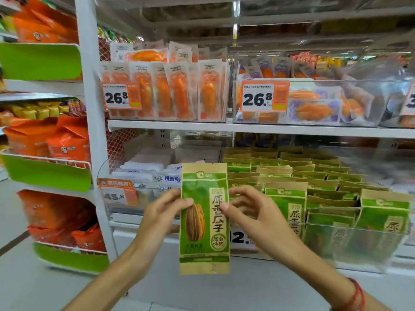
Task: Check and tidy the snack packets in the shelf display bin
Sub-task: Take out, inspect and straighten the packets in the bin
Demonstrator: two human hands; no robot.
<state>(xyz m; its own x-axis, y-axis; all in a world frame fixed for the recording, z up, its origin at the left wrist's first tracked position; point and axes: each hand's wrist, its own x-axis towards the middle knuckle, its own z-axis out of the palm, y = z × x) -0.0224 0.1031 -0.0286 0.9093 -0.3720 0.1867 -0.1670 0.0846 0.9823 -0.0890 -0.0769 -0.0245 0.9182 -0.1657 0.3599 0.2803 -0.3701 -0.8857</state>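
Head view shows you holding one green seed packet (204, 218) upright in front of the clear display bin (359, 234), printed face toward you, probably so you can check the label before it goes back among the stacked green packets (289, 176). Your left hand (161, 212) pinches its left edge with the thumb on the front, and your right hand (253, 212) pinches the right edge likewise, so the packet hangs between both hands, just left of the bin's rows.
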